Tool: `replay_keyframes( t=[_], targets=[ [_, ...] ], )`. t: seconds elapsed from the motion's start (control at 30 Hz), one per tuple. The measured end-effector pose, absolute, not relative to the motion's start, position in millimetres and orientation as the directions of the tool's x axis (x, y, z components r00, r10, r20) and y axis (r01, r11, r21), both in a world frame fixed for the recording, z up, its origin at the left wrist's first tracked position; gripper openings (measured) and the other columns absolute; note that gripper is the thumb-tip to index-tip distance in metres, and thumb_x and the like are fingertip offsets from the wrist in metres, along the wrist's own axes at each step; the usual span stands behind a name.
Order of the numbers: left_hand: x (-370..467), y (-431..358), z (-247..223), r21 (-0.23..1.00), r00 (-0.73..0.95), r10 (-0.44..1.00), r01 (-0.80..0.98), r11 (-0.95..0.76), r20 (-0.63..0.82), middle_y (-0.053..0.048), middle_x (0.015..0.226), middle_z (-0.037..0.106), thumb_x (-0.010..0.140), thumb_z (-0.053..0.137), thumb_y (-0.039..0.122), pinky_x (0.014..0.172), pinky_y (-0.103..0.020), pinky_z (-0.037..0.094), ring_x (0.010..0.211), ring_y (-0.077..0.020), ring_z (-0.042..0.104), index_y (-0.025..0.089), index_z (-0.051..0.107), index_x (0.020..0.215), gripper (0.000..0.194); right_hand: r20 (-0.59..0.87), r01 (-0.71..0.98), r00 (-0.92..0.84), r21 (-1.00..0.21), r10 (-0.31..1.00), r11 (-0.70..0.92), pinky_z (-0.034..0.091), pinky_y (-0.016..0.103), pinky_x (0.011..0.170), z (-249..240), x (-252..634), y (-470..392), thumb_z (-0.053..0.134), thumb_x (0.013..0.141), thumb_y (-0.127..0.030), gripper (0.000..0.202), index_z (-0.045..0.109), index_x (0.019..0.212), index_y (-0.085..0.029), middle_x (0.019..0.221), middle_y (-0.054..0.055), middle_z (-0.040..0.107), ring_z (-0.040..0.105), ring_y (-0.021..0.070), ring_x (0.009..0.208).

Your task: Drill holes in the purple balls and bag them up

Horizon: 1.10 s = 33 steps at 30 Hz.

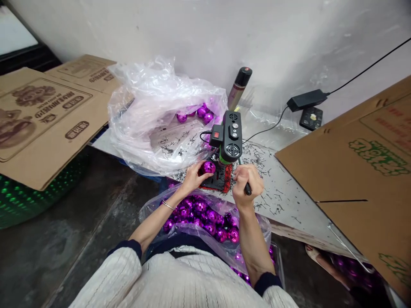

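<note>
My left hand (193, 177) pinches a shiny purple mirror ball (209, 167) between thumb and fingers, just left of the working end of a small black bench drill press (231, 136). Wrapped round the black-gripped lever (247, 188) at the press's right side is my right hand (248, 182). The press stands on a dark base (213, 183) with red edging, strewn with dark shavings. Below my hands, a clear plastic bag (263, 224) holds many purple mirror balls (201, 206). Whether the drill tip touches the held ball is hidden.
A big clear bag (135, 128) with several purple balls lies open at the back left. Cardboard boxes flank the bench, one left (48, 115), one right (353, 171). A spray can (238, 87) stands behind the press; a power adapter (307, 100) and cable lie right. Shavings litter the white tabletop (272, 188).
</note>
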<state>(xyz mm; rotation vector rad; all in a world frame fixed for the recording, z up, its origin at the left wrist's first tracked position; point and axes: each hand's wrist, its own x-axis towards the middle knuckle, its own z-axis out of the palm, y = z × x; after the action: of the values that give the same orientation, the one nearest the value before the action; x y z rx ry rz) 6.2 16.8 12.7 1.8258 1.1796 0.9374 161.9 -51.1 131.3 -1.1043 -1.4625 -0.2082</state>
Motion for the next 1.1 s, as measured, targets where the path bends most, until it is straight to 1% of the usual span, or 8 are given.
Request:
replay_keyframes(
  t=[0.1, 0.27, 0.43, 0.57, 0.63, 0.8, 0.9, 1.1],
  targets=[
    [6, 16, 15, 0.839, 0.365, 0.904, 0.401, -0.368, 0.222, -0.013, 0.125, 0.072, 0.083, 0.079, 0.045, 0.105, -0.048, 0.049, 0.116, -0.0308, 0.067, 0.018, 0.062, 0.135, 0.061, 0.854, 0.711, 0.192, -0.461, 0.484, 0.532, 0.041, 0.029, 0.058, 130, 162, -51, 0.046, 0.097, -0.013, 0.029, 0.047, 0.070, -0.022, 0.064, -0.001, 0.054, 0.055, 0.0132, 0.061],
    [10, 14, 14, 0.826, 0.389, 0.882, 0.378, -0.418, 0.268, -0.011, 0.134, 0.068, 0.085, 0.076, 0.049, 0.109, -0.046, 0.047, 0.123, -0.0292, 0.063, 0.022, 0.060, 0.137, 0.061, 0.847, 0.705, 0.198, -0.472, 0.493, 0.529, 0.041, 0.030, 0.057, 129, 162, -51, 0.047, 0.096, -0.013, 0.028, 0.048, 0.070, -0.022, 0.064, -0.001, 0.055, 0.055, 0.0136, 0.061],
    [11, 13, 7, 0.875, 0.356, 0.896, 0.302, -0.379, 0.265, -0.012, 0.134, 0.068, 0.084, 0.076, 0.050, 0.110, -0.047, 0.047, 0.125, -0.0298, 0.062, 0.021, 0.060, 0.136, 0.062, 0.844, 0.710, 0.201, -0.475, 0.497, 0.520, 0.041, 0.030, 0.058, 128, 162, -52, 0.046, 0.097, -0.014, 0.029, 0.048, 0.069, -0.022, 0.064, 0.000, 0.055, 0.056, 0.0135, 0.061],
    [12, 13, 2, 0.937, 0.345, 0.914, 0.193, -0.292, 0.214, -0.013, 0.135, 0.067, 0.089, 0.070, 0.050, 0.107, -0.043, 0.050, 0.120, -0.0271, 0.066, 0.020, 0.057, 0.140, 0.061, 0.850, 0.706, 0.207, -0.473, 0.485, 0.528, 0.040, 0.029, 0.057, 128, 161, -51, 0.046, 0.097, -0.012, 0.030, 0.047, 0.069, -0.022, 0.064, -0.001, 0.054, 0.055, 0.0127, 0.060],
    [13, 13, 0, 0.932, 0.332, 0.919, 0.214, -0.293, 0.212, -0.013, 0.135, 0.066, 0.091, 0.068, 0.051, 0.109, -0.043, 0.049, 0.122, -0.0271, 0.065, 0.020, 0.056, 0.140, 0.059, 0.850, 0.698, 0.207, -0.475, 0.484, 0.536, 0.040, 0.029, 0.057, 129, 161, -51, 0.047, 0.096, -0.011, 0.029, 0.047, 0.069, -0.022, 0.064, -0.001, 0.054, 0.055, 0.0125, 0.061],
    [14, 16, -2, 0.857, 0.342, 0.903, 0.348, -0.379, 0.261, -0.014, 0.132, 0.067, 0.088, 0.071, 0.053, 0.114, -0.049, 0.043, 0.128, -0.0303, 0.059, 0.019, 0.062, 0.134, 0.058, 0.848, 0.700, 0.195, -0.472, 0.493, 0.535, 0.040, 0.029, 0.058, 130, 161, -52, 0.047, 0.096, -0.010, 0.028, 0.047, 0.070, -0.022, 0.065, -0.001, 0.054, 0.054, 0.0125, 0.062],
    [13, 18, 0, 0.852, 0.366, 0.893, 0.346, -0.392, 0.262, -0.015, 0.133, 0.066, 0.090, 0.068, 0.053, 0.113, -0.048, 0.044, 0.128, -0.0297, 0.060, 0.017, 0.059, 0.136, 0.059, 0.848, 0.706, 0.191, -0.469, 0.495, 0.530, 0.039, 0.029, 0.058, 131, 161, -52, 0.047, 0.096, -0.011, 0.028, 0.047, 0.071, -0.022, 0.065, -0.001, 0.054, 0.054, 0.0123, 0.062],
    [12, 21, 5, 0.853, 0.354, 0.898, 0.350, -0.388, 0.263, -0.014, 0.138, 0.064, 0.091, 0.067, 0.052, 0.113, -0.047, 0.045, 0.131, -0.0294, 0.059, 0.019, 0.055, 0.141, 0.061, 0.851, 0.695, 0.191, -0.469, 0.489, 0.544, 0.040, 0.029, 0.059, 131, 161, -52, 0.048, 0.096, -0.011, 0.028, 0.048, 0.070, -0.022, 0.065, -0.001, 0.055, 0.055, 0.0128, 0.062]
  ],
)
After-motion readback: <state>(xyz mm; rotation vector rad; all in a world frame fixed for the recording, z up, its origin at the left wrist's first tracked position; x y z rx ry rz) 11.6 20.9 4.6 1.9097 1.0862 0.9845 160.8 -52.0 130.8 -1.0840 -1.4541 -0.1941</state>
